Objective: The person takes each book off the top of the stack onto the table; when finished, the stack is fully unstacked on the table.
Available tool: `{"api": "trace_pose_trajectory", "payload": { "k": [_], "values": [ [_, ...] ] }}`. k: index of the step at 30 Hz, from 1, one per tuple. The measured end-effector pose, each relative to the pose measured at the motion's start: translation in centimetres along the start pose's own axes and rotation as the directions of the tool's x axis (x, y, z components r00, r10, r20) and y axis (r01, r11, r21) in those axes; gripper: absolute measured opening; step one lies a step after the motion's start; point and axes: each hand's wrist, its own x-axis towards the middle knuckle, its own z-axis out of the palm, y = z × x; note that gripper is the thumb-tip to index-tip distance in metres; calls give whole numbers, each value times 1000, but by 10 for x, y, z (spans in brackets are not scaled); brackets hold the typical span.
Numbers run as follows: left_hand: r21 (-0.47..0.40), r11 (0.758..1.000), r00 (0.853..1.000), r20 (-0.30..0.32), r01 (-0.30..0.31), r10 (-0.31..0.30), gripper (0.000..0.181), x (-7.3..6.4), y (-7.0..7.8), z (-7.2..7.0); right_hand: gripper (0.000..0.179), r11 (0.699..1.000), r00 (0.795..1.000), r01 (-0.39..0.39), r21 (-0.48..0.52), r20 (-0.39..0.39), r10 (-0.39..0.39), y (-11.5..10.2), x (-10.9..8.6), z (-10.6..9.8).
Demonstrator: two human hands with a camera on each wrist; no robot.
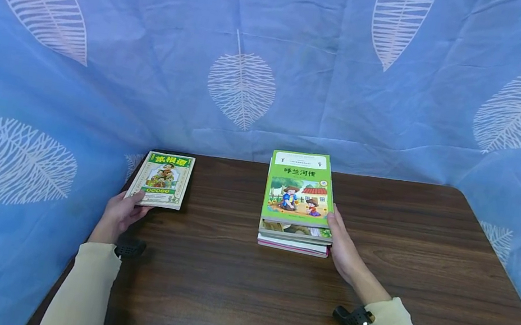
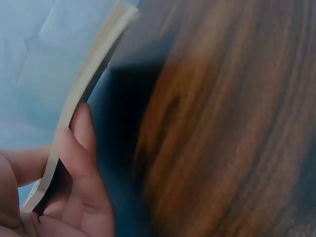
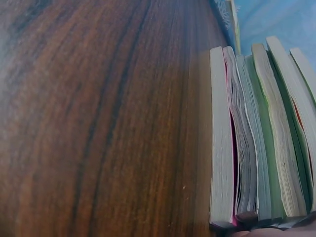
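At the table's left, my left hand (image 1: 121,214) pinches a thin cream paperback book (image 1: 166,182) with green title bands, thumb over the cover and fingers beneath. From the left wrist, that book's page edge (image 2: 81,81) is tilted and bends slightly, held off the wooden surface. A stack of several books lies mid-table, topped by a green book (image 1: 298,191) with a picture of two figures in hats. My right hand (image 1: 344,249) rests against the stack's right side, thumb at the green cover's edge. The right wrist view shows the stacked page edges (image 3: 269,133), with only fingertips visible low down.
The dark wooden table (image 1: 219,292) spreads around the stack and toward me. Blue cloth (image 1: 302,89) with white leaf prints hangs behind the table and along both sides. A small black device (image 1: 352,317) is strapped at my right wrist, another device (image 1: 130,247) at my left.
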Motion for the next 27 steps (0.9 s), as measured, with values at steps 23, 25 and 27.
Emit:
{"api": "trace_pose_trajectory", "payload": {
  "k": [23,25,27],
  "values": [
    [768,639,887,-263,-47,381,46,2,-7,9,75,1000,999,29,-2,13,-29,1,0,-1],
    [789,612,883,-253,-48,395,46,0,-6,13,74,1000,1000,29,-2,12,-29,1,0,-1],
    [798,600,878,-246,-58,411,47,-4,-4,19,74,1000,1000,25,-3,12,-25,1,0,-2]
  ]
}}
